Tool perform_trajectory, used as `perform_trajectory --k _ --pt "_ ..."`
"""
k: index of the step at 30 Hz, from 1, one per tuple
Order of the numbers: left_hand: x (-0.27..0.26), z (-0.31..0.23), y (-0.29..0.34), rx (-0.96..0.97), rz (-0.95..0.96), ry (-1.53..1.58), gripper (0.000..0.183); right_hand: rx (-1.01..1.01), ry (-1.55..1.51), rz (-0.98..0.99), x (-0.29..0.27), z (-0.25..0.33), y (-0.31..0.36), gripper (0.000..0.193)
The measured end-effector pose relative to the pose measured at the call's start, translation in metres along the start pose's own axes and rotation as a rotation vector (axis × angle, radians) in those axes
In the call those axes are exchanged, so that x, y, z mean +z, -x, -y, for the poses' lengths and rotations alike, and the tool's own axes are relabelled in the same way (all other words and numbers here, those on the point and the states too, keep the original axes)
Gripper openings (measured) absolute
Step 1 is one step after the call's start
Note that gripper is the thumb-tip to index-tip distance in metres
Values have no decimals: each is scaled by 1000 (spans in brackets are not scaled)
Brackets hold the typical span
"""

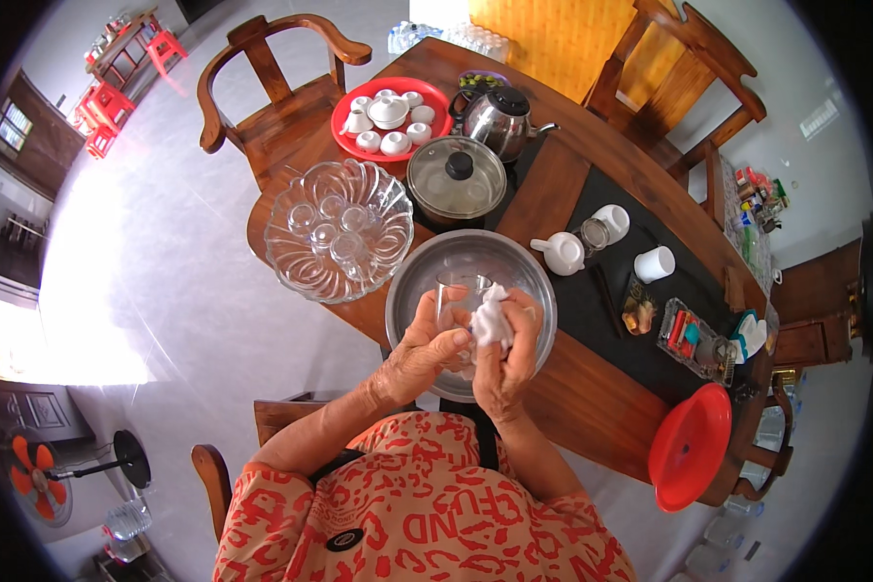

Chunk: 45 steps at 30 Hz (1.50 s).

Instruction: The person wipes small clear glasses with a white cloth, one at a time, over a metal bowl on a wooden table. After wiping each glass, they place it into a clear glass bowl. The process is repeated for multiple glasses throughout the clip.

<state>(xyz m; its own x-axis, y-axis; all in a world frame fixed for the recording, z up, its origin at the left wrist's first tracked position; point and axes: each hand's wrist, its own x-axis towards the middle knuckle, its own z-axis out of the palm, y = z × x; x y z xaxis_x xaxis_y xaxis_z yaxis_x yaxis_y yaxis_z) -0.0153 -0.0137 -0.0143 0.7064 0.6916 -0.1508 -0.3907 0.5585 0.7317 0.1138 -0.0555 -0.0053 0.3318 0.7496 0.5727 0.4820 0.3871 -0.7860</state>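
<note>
Over a wide metal basin (409, 281), my left hand (425, 351) is closed around a clear drinking glass (453, 291). Close beside it, my right hand (510, 364) grips a bunched white cloth (493, 320), pressed near the glass; whether cloth and glass touch I cannot tell. Both hands hide part of the basin's inside. To the left of the basin stands a scalloped glass bowl (296, 276) with several small clear glasses (347, 247) in it.
Beyond the basin are a lidded pot (456, 184), a steel kettle (495, 126) and a red tray (342, 126) of white cups. White teapot (563, 254), mugs (655, 264) and a glass tray (684, 335) lie to the right. A red basin (689, 446) overhangs the table's near right edge.
</note>
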Motion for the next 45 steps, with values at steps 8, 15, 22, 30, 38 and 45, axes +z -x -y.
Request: perform_trajectory --k 8,15,22,30,38,45 --pt "-3 -3 3 -62 87 69 64 -157 4 53 -7 -1 -5 27" --pt "2 -1 4 -39 69 -27 65 485 -349 8 -8 0 -14 30" --pt "0 6 -5 57 -155 45 57 -221 174 161 0 11 4 43" --pt "0 9 -1 -43 -38 164 60 -24 92 2 5 1 -7 36" --pt "-1 9 -4 28 -34 55 58 123 34 -30 7 -1 -6 32" --pt "10 -2 -3 114 -72 -168 40 -409 247 69 -2 7 -3 35"
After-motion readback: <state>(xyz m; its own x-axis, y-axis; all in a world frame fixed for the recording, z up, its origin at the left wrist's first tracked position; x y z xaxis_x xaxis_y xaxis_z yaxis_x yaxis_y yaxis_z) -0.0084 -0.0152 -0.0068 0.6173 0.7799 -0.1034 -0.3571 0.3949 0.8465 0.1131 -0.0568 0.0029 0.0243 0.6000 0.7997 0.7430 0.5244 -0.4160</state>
